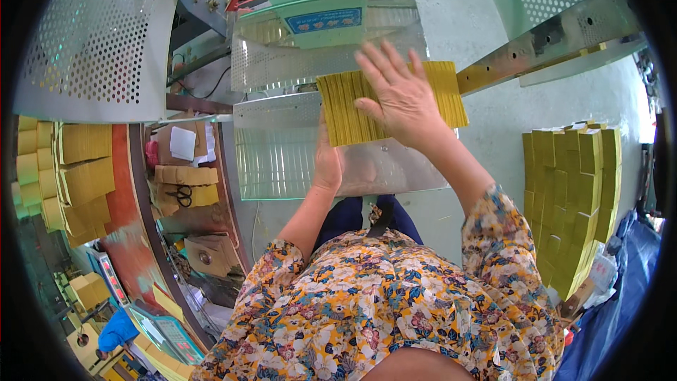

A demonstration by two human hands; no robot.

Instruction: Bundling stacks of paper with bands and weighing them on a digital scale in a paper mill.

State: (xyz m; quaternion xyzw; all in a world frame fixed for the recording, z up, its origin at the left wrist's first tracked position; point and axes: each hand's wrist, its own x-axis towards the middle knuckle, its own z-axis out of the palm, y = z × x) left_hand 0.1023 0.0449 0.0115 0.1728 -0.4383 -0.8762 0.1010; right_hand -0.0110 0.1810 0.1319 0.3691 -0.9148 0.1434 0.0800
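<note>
Over the steel table, the yellow stack juts past the right edge; floor stretches thence to yellow bundles. The right hand lies spread on the stack — the left hand hides its fingers, grip untellable. A metal bar crowds the table's far right corner.

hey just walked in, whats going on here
The right hand lies spread on a bundle of yellow sheets above a shiny metal table. The left hand is at the bundle's left end, fingers partly hidden. More yellow stacks stand off to the right.
</note>
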